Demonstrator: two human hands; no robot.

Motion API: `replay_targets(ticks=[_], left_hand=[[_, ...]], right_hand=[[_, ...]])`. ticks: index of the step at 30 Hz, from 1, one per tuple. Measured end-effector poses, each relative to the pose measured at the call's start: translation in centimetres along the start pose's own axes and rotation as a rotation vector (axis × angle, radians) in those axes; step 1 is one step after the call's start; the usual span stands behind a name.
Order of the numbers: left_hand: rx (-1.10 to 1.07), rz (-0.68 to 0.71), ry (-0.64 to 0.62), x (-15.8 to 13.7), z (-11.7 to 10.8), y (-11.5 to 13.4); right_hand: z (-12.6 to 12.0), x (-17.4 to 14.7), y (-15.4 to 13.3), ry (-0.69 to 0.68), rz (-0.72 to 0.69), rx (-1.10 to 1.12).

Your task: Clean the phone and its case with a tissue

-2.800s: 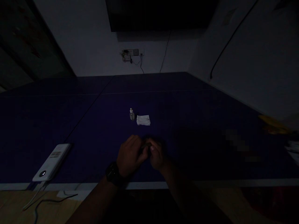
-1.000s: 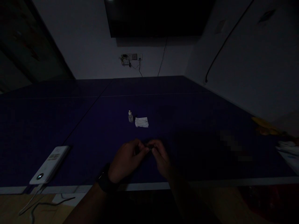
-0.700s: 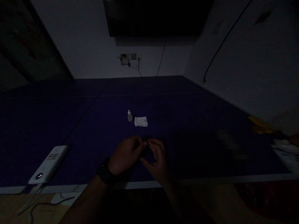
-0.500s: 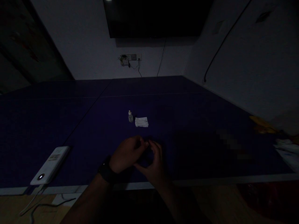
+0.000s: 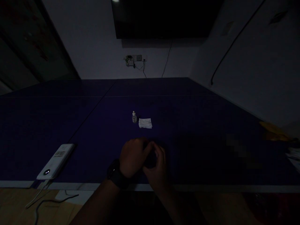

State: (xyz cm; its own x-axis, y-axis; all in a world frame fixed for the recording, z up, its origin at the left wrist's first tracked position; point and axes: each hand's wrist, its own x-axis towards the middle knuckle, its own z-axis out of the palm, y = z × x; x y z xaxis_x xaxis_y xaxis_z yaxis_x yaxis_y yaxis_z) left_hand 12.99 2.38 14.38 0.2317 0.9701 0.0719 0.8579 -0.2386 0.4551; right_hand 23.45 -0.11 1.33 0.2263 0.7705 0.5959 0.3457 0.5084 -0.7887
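My left hand (image 5: 133, 157), with a dark watch (image 5: 117, 173) on its wrist, is over the front part of the purple table (image 5: 187, 125). Its fingers are curled, and its thumb meets the fingertips of my right hand (image 5: 157, 170). The right fingers bend round in a pinch, leaving a dark gap between the two hands. Whatever sits at the fingertips, if anything, is too dark and small to make out. Beyond the hands stand a small clear dropper bottle (image 5: 134, 118) with a white top and, right beside it, a folded white cloth or tissue (image 5: 145, 123).
A white power bank (image 5: 55, 162) with a lit round display lies at the table's left front, its cable (image 5: 37, 197) hanging over the edge. Yellow material (image 5: 275, 129) lies at the far right. A dark screen (image 5: 164, 18) and wall sockets (image 5: 138, 58) are at the back.
The view has shifted slightly, so the table things appear further right. My left hand has turned a little and drawn closer to the right; the fingertips still meet.
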Motion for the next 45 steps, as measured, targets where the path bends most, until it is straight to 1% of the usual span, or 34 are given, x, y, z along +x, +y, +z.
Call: replay_targets(ticks=[4, 8, 12, 15, 17, 21, 24, 27, 31, 36, 42, 45], left_hand=[[0.071, -0.033, -0.038, 0.2, -0.6, 0.1], [0.092, -0.06, -0.054, 0.3, -0.7, 0.3], [0.024, -0.063, -0.037, 0.5, -0.1, 0.2], [-0.096, -0.025, -0.016, 0.8, 0.4, -0.5], [-0.213, 0.033, -0.016, 1.0, 0.6, -1.4], [-0.454, 0.229, -0.049, 1.3, 0.6, -3.9], [-0.575, 0.344, -0.066, 1.4, 0.9, -5.7], [-0.658, 0.379, -0.047, 1.4, 1.5, -7.0], [-0.693, 0.359, 0.008, 1.4, 2.1, -7.9], [-0.668, 0.358, 0.074, 1.4, 1.7, -8.0], [-0.647, 0.4, 0.052, 1.1, 1.3, -7.7], [-0.635, 0.406, 0.032, 1.1, 1.2, -7.7]], right_hand=[[0.0, 0.4, -0.6, -0.014, -0.02, -0.04], [-0.1, 0.7, -1.2, -0.032, -0.026, -0.056], [0.0, 0.7, -1.2, 0.004, -0.009, -0.042], [-0.1, 0.5, -0.4, -0.001, 0.032, 0.019], [-0.4, 0.6, 0.2, -0.05, 0.047, 0.063], [-1.5, 1.7, 0.9, -0.195, 0.01, 0.128], [-2.2, 2.6, 0.9, -0.32, -0.008, 0.166], [-2.4, 3.1, 0.7, -0.425, -0.02, 0.159], [-2.1, 2.9, 0.2, -0.497, -0.047, 0.082], [-1.3, 2.1, -0.1, -0.49, -0.033, 0.011], [-0.8, 1.5, -0.3, -0.413, -0.072, 0.072], [-0.8, 1.6, -0.6, -0.401, -0.062, 0.103]])
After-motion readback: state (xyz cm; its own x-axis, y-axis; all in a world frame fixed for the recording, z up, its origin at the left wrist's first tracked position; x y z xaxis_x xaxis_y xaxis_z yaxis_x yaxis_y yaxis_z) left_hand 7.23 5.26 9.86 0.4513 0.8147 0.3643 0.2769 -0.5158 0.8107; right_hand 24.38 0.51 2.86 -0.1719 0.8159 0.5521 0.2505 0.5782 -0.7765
